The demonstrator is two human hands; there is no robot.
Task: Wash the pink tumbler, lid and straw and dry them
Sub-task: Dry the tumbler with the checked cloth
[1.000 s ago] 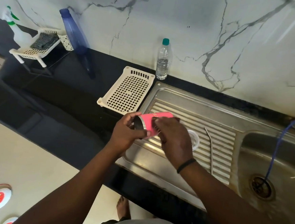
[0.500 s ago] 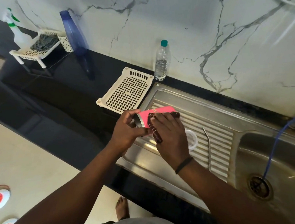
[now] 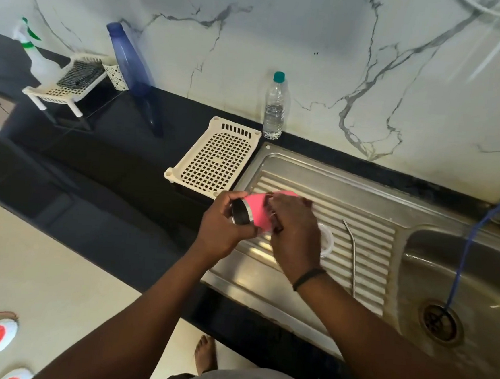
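Observation:
The pink tumbler [image 3: 257,209] lies on its side in the air above the steel drainboard [image 3: 361,204], its steel rim pointing left. My left hand [image 3: 225,226] grips it at the rim end. My right hand [image 3: 293,231] covers the tumbler's body and presses a dark scrubbing pad [image 3: 274,221] against it. The clear lid [image 3: 327,240] lies on the drainboard, partly hidden behind my right hand. The metal straw [image 3: 352,257] lies on the ribs to the right of the lid.
A white perforated tray [image 3: 215,159] sits on the black counter left of the sink. A water bottle [image 3: 274,107] and a blue bottle [image 3: 130,60] stand at the wall. The sink basin [image 3: 474,281] holds a blue hose [image 3: 465,254] reaching the drain.
My right hand has slid the pad along the tumbler toward the rim end. My left hand keeps its grip on the tumbler. Lid and straw have not moved.

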